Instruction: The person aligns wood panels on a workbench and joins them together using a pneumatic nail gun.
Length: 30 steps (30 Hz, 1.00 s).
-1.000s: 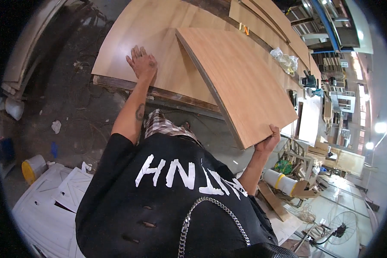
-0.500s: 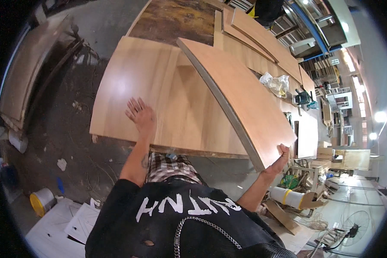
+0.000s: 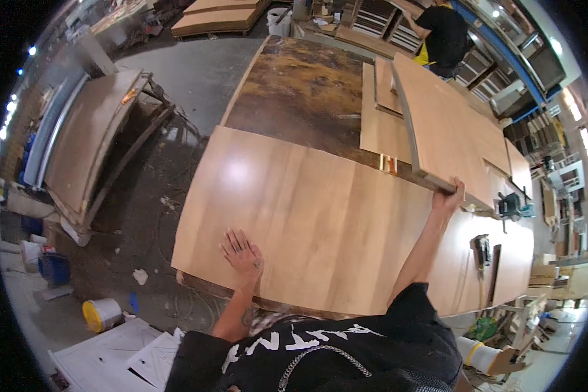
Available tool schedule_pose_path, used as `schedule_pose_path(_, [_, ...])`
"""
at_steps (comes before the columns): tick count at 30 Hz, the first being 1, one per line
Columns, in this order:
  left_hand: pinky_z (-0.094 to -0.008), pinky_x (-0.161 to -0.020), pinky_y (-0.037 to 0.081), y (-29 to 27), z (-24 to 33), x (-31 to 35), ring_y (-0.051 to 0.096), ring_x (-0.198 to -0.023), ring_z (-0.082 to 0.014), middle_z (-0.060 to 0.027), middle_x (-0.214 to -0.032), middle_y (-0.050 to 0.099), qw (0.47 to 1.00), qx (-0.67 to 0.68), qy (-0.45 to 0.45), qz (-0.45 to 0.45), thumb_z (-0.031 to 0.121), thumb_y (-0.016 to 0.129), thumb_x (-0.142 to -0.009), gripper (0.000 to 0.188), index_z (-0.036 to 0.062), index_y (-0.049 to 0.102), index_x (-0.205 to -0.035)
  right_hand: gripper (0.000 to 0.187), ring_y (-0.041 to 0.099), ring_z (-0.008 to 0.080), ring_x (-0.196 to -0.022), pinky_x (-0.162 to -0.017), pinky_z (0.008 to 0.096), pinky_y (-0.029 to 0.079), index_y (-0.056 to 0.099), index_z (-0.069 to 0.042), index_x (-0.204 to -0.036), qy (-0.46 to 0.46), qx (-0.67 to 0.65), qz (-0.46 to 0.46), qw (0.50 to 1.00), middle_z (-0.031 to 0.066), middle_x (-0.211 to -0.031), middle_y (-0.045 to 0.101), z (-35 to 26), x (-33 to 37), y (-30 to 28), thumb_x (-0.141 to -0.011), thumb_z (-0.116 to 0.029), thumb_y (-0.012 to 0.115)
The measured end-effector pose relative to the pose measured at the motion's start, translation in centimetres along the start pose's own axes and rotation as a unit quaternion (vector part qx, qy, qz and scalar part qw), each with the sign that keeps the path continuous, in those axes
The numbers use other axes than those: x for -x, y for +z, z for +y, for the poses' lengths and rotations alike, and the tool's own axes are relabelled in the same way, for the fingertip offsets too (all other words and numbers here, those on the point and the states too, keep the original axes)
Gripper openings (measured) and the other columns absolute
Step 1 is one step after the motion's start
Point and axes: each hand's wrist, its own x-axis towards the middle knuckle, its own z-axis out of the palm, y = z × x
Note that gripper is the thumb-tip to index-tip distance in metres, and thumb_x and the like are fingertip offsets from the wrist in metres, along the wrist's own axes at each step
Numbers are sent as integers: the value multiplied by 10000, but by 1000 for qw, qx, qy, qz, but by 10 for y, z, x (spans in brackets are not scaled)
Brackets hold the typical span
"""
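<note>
My left hand [image 3: 243, 257] lies palm down with its fingers stretched out on a broad wood-grain panel [image 3: 294, 209] on the worktable. My right hand [image 3: 451, 197] reaches forward and grips the near edge of a thick, smooth wooden panel [image 3: 444, 124]. That panel is over other boards at the far right of the table, its left edge raised above the surface. Its far side hides part of the boards beneath. Small white and orange pieces [image 3: 388, 164] lie by the wood-grain panel's far edge.
A dark, stained tabletop [image 3: 294, 91] lies beyond the wood-grain panel. At the right are a blue-green power tool [image 3: 515, 208] and a dark tool with a wooden handle [image 3: 481, 251]. Boards lean on a stand [image 3: 95, 144] at left. A person in black [image 3: 445, 39] works at the far side.
The thick panel has moved forward and right, off the wood-grain panel and onto the far boards, my right arm stretching out with it. My left hand stays flat. The view has shifted.
</note>
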Motion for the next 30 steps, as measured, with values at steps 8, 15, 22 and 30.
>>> schedule_pose_path(8, [-576,-1127,167,-16,0,-9,271,-1385,-411,-238,-1470,337,999,-7,-6,-31,224,447,-931,521,-8,390,-1395,94,595,220,-857,-725,372,503,596,-78,-860,44,-42,44,997,64,-902,619,108,-128,-33,-795,-123,647])
schedule_pose_path(15, [-578,-1128,159,-12,0,-10,272,-1387,-414,-247,-1471,337,1000,-26,6,-13,228,447,-923,543,-6,375,-1408,180,591,239,-978,-902,412,479,582,-59,-964,83,-74,-40,993,99,-1001,621,162,-217,-36,-822,-144,653])
schedule_pose_path(22, [-582,-1126,132,-12,-8,-6,243,-1399,-411,-249,-1486,313,999,-17,-7,-45,239,412,-942,526,-29,392,-1394,579,484,345,-1227,-1009,492,436,419,10,-1284,226,98,4,969,219,-1285,502,165,-200,-18,-916,-392,613])
schedule_pose_path(30, [-597,-1118,160,-29,11,-16,260,-1387,-416,-253,-1474,318,998,30,10,-56,214,453,-913,534,-40,385,-1378,384,632,242,-882,-818,377,523,579,15,-1074,165,333,-102,923,123,-976,671,109,7,-176,-970,-353,540])
